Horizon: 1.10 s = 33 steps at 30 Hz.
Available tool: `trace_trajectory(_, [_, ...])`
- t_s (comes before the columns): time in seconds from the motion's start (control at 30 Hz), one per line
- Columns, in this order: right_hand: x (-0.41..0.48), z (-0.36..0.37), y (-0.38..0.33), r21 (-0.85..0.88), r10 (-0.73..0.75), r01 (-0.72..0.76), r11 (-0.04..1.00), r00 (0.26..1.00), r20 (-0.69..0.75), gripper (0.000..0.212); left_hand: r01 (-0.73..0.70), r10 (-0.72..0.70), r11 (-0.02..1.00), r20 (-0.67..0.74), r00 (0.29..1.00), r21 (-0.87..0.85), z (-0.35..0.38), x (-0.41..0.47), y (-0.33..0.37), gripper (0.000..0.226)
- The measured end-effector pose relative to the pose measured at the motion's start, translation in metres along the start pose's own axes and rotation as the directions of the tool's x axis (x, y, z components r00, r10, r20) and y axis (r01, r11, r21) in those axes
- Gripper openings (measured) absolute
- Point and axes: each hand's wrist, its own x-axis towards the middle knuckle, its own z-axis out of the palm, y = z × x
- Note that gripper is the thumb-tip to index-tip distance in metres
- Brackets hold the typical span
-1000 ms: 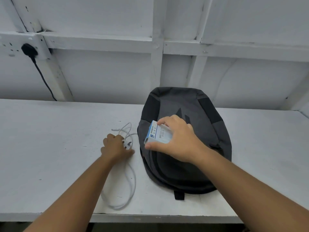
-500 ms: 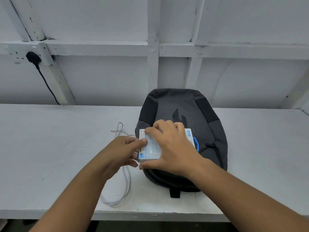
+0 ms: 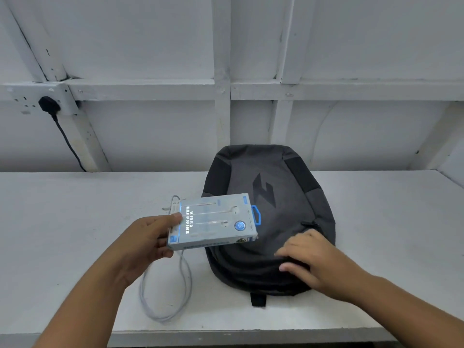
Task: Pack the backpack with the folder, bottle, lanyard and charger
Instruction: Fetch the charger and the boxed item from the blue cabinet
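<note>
1. A white-painted table (image 3: 62,234) fills the lower half of the view; its top is bare and slightly scuffed, and its front edge runs along the bottom.
2. Directly behind the table rises a white panelled wall (image 3: 150,41).
3. Above the table, a horizontal rail (image 3: 150,90) crosses the wall from side to side.
4. An upright post (image 3: 222,96) crosses the rail above the table's middle, with a second, slanted one to its right.
5. Above the table's far left end, a white socket plate (image 3: 25,99) sits on the rail and holds a black plug (image 3: 49,105).
6. A black cord (image 3: 67,141) drops from the plug down behind the table's back edge.
7. Light is even and soft, with faint shadows.
</note>
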Motion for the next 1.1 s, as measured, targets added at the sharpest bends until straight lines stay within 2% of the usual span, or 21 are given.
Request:
trace_trajectory(0.1, [0.030,-0.034,0.006,0.112,0.088,-0.069,0.991,0.980,-0.178,0.024,-0.133,0.132,0.991,0.027,0.991,0.009,-0.005,-0.015,0.013,0.027])
trace_trajectory(0.13, [0.047,-0.048,0.009,0.147,0.121,-0.087,0.985,0.964,-0.236,0.022,-0.187,0.187,0.982,0.030,0.982,-0.004,-0.010,-0.020,0.018,0.034])
trace_trajectory(0.2, [0.079,-0.079,0.017,0.222,0.202,-0.141,0.965,0.937,-0.285,0.017,-0.262,0.261,0.965,0.041,0.964,0.010,-0.014,-0.029,0.029,0.050])
trace_trajectory(0.23, [0.094,-0.095,0.021,0.244,0.241,-0.171,0.955,0.926,-0.292,0.016,-0.287,0.284,0.957,0.059,0.957,0.048,-0.012,-0.033,0.033,0.051])
trace_trajectory(0.33, [0.127,-0.135,0.031,0.230,0.290,-0.219,0.948,0.893,-0.344,0.017,-0.330,0.314,0.927,0.112,0.943,0.178,0.003,-0.040,0.040,0.033])
trace_trajectory(0.43, [0.141,-0.157,0.037,0.227,0.311,-0.239,0.944,0.874,-0.374,0.019,-0.405,0.428,0.869,-0.021,0.904,0.283,0.027,-0.029,0.032,0.026])
trace_trajectory(0.47, [0.143,-0.160,0.037,0.241,0.316,-0.236,0.941,0.869,-0.381,0.018,-0.454,0.510,0.817,-0.079,0.857,0.356,0.037,-0.023,0.026,0.027])
trace_trajectory(0.53, [0.145,-0.160,0.036,0.260,0.320,-0.229,0.938,0.859,-0.398,0.019,-0.540,0.700,0.598,-0.058,0.711,0.592,0.060,-0.011,0.007,0.033])
trace_trajectory(0.57, [0.145,-0.159,0.035,0.269,0.321,-0.223,0.937,0.854,-0.410,0.021,-0.560,0.763,0.450,0.027,0.646,0.696,0.071,-0.005,-0.002,0.038])
trace_trajectory(0.63, [0.144,-0.155,0.032,0.287,0.318,-0.206,0.936,0.845,-0.431,0.024,-0.560,0.769,0.181,0.238,0.593,0.809,0.090,0.010,-0.020,0.044])
trace_trajectory(0.7, [0.143,-0.153,0.029,0.292,0.307,-0.187,0.938,0.841,-0.446,0.023,-0.529,0.696,0.006,0.376,0.611,0.849,0.103,0.028,-0.035,0.046])
trace_trajectory(0.73, [0.141,-0.152,0.028,0.291,0.304,-0.183,0.939,0.839,-0.451,0.022,-0.518,0.656,-0.029,0.407,0.636,0.855,0.107,0.037,-0.039,0.044])
trace_trajectory(0.83, [0.134,-0.149,0.025,0.300,0.295,-0.167,0.939,0.839,-0.457,0.021,-0.484,0.591,-0.049,0.416,0.691,0.874,0.119,0.068,-0.049,0.032])
trace_trajectory(0.97, [0.125,-0.139,0.019,0.271,0.220,-0.101,0.957,0.862,-0.457,0.022,-0.389,0.475,-0.119,0.396,0.786,0.913,0.126,0.106,-0.048,0.048])
trace_trajectory(1.1, [0.108,-0.126,0.017,0.261,0.170,-0.047,0.964,0.866,-0.470,0.019,-0.323,0.362,-0.060,0.322,0.875,0.945,0.133,0.131,-0.039,0.054])
